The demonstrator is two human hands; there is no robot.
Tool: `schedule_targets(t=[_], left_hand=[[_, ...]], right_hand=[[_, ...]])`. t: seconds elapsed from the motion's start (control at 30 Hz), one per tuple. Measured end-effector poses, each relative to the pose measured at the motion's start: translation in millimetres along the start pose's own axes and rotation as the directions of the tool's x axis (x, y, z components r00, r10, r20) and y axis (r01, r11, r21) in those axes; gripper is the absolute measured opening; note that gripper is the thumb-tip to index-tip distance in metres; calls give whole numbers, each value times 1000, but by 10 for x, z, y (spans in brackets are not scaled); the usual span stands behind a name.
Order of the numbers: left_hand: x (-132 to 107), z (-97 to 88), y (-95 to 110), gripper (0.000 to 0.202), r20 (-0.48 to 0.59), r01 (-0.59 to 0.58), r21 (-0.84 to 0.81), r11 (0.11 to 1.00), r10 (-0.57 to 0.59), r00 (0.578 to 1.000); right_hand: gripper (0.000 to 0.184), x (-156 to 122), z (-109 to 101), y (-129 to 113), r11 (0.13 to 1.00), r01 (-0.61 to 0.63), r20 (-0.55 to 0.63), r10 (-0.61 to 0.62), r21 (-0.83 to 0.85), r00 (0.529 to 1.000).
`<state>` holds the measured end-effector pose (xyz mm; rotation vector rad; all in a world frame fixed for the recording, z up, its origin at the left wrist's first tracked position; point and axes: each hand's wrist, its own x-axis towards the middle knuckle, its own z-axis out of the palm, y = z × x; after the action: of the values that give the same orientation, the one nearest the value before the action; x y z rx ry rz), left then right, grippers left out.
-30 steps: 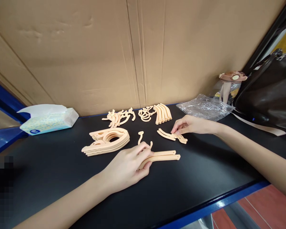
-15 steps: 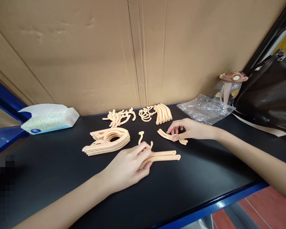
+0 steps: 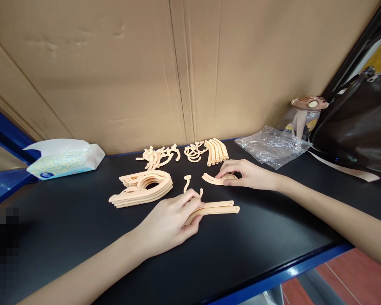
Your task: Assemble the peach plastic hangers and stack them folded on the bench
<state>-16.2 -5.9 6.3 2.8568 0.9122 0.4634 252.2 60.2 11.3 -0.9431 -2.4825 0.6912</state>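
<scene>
in the head view, the left hand (image 3: 180,214), knuckles up, is curled round 2 long strips (image 3: 222,210) on the table (image 3: 273,228); the right hand (image 3: 243,174), palm down, pinches 2 curved strips (image 3: 213,182) farther back. 1 tissue pack (image 3: 63,163) lies left, 1 bottle (image 3: 309,104) right.

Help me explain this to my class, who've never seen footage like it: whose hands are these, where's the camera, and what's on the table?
No machine here: these are one person's bare hands, seen from a camera worn on their head. The left hand holds long pale strips; the right hand pinches curved pieces. On the black table sit a stack of looped pieces, smaller loose parts, a tissue pack, clear plastic, a bottle and a dark bag.
</scene>
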Motion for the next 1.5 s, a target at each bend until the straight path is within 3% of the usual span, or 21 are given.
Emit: schedule_targets(t=[0.7,1.13,1.5], left_hand=[[0,4,0,17,1,0,9,1000,0,1000],[-2,5,-4,18,-8,-3,12,1000,3,1000],[-1,11,-4,17,-24,-12,10,1000,12,1000]], right_hand=[[26,1,32,-26,984,55,9,-54,-168,998],[31,-30,-13,-60,976,26,-73,-43,-217,996],[25,-52,30,-211,927,153,-134,-209,-343,969]])
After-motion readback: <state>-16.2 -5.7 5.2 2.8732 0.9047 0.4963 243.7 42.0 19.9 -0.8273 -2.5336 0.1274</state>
